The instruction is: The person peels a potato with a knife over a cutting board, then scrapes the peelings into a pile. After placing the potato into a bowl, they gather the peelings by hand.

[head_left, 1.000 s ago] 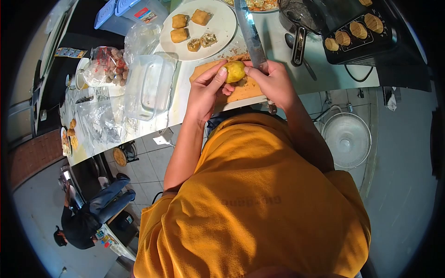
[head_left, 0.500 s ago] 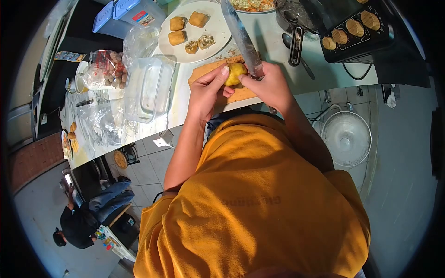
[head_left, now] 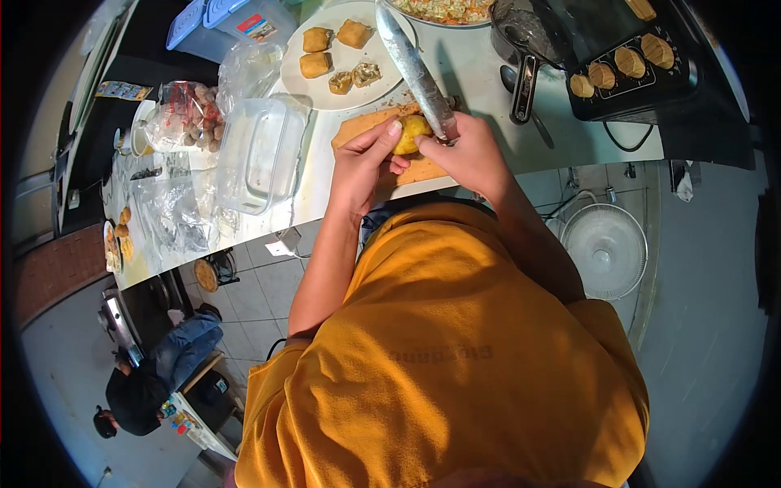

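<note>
A small round yellow item (head_left: 412, 132), perhaps a fruit or potato, is pinched in the fingers of my left hand (head_left: 362, 163). My right hand (head_left: 474, 156) grips a large knife (head_left: 416, 71) by its handle end, the wide blade slanting up and left, its lower part beside the yellow item. My right thumb touches that item. Beneath both hands lies a wooden cutting board (head_left: 423, 168), with brown crumbs along its far edge. Beyond it, a white plate (head_left: 338, 96) bears several brown fried pieces (head_left: 315, 65), some cut or broken open.
Left of the board are a clear plastic container (head_left: 259, 159), a bag of round items (head_left: 191, 118) and blue-lidded boxes (head_left: 244, 20). A black pan (head_left: 521, 73) and black oven (head_left: 634, 73) stand right. Another person (head_left: 138, 398) sits at lower left.
The knife blade has tilted further left over the plate. The yellow item has turned slightly between my fingers. The view has shifted a little, and the other person's posture differs slightly.
</note>
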Available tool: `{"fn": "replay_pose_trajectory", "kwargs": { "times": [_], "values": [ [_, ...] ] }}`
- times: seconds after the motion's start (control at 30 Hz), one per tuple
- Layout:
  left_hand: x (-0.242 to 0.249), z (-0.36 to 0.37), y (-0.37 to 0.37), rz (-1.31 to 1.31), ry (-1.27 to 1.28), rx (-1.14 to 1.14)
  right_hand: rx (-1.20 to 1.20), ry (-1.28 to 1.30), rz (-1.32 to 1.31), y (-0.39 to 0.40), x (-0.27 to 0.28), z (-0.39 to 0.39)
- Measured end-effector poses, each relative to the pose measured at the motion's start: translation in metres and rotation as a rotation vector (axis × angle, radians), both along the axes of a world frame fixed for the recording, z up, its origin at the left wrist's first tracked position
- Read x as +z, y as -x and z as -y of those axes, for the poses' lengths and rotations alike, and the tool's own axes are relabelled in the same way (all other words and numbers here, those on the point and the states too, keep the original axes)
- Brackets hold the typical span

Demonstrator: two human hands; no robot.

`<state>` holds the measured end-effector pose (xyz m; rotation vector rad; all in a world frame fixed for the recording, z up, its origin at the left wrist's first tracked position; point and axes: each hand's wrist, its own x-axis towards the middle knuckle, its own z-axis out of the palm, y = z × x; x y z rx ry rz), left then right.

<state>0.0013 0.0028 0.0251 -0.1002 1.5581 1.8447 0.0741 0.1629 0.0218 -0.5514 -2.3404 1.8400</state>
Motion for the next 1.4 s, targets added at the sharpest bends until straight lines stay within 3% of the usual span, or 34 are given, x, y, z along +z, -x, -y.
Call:
{"fn": "replay_pose_trajectory", "kwargs": {
  "times": [0.13, 0.27, 0.33, 0.43, 0.77, 0.87, 1.1, 1.2, 1.4],
  "values": [
    [0.000, 0.001, 0.002, 0.000, -0.027, 0.036, 0.035, -0.114, 0.004, 0.004, -0.008, -0.001],
    [-0.003, 0.009, 0.007, -0.002, -0.035, 0.112, -0.017, -0.021, 0.020, 0.003, -0.008, -0.006],
    [-0.003, 0.015, 0.010, -0.001, -0.031, 0.149, -0.024, -0.231, 0.106, 0.002, -0.007, -0.015],
    [-0.004, 0.023, 0.013, 0.006, -0.025, 0.188, -0.020, -0.232, 0.120, 0.004, -0.013, -0.021],
    [-0.017, 0.042, 0.016, -0.032, 0.082, 0.149, -0.062, -0.372, 0.222, 0.013, -0.012, -0.028],
    [-0.014, 0.042, 0.015, -0.027, 0.106, 0.139, -0.144, -0.349, 0.244, 0.020, -0.014, -0.028],
    [-0.014, 0.048, 0.021, -0.005, 0.150, 0.105, -0.070, -0.210, 0.124, 0.022, -0.011, -0.027],
    [-0.013, 0.047, 0.021, -0.019, 0.136, 0.099, -0.052, -0.312, 0.209, 0.023, -0.004, -0.026],
    [-0.027, 0.042, 0.018, -0.018, 0.128, 0.097, -0.005, -0.317, 0.087, 0.021, -0.018, -0.031]
  ]
}}
